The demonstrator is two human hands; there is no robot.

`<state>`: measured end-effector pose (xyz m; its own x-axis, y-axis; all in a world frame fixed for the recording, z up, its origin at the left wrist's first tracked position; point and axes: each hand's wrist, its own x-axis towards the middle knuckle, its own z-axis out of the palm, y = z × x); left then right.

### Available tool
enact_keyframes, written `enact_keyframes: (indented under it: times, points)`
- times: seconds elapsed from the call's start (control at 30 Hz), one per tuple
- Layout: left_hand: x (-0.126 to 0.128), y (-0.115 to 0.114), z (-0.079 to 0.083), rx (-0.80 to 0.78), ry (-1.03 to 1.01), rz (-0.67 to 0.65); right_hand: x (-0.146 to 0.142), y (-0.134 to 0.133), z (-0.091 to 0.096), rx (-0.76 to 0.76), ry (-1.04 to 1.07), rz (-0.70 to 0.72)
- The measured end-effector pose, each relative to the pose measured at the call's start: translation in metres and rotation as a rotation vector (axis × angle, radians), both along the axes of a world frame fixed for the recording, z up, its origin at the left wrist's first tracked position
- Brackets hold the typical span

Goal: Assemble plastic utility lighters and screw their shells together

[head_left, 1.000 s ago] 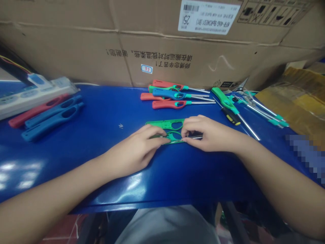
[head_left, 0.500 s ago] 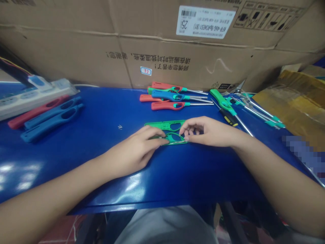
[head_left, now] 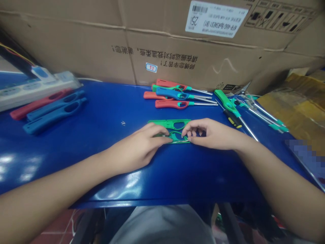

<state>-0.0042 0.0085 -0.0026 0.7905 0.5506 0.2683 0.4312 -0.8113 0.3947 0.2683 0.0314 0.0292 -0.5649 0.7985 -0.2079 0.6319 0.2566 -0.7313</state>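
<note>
While left fingers (head_left: 160, 129) hold green casing (head_left: 178, 142), right fingers (head_left: 188, 126): grip unclear; table edge (head_left: 114, 204) apart.

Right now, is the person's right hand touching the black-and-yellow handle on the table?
Apart. The head view shows it: a strip of blue tabletop lies between the right hand and the black-and-yellow handle.

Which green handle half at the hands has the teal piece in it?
The near half, closer to the front edge of the table and touched by the left hand; the teal piece shows in it, while the far half shows none.
</note>
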Motion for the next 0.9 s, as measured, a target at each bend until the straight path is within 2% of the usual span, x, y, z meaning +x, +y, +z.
enact_keyframes:
  times: [0.23,0.4,0.53,0.6,0.7,0.9]
  points:
    - [0.001,-0.001,0.001,-0.005,0.005,-0.005,-0.006,-0.011,-0.005,0.277,-0.104,0.125]
    - [0.001,-0.001,0.001,-0.006,-0.008,-0.008,-0.007,-0.017,-0.005,0.357,-0.171,0.159]
    - [0.000,-0.001,0.001,-0.013,0.000,0.000,-0.004,-0.011,-0.007,0.372,-0.084,0.073]
    - [-0.001,-0.001,0.001,-0.006,-0.009,-0.003,-0.001,-0.005,-0.010,0.451,-0.039,0.020]
    - [-0.001,-0.001,0.000,-0.009,-0.015,-0.007,0.004,0.003,-0.016,0.592,-0.072,0.060]
    - [-0.002,-0.001,0.001,-0.019,0.009,-0.011,0.007,0.007,-0.017,0.643,-0.145,0.063]
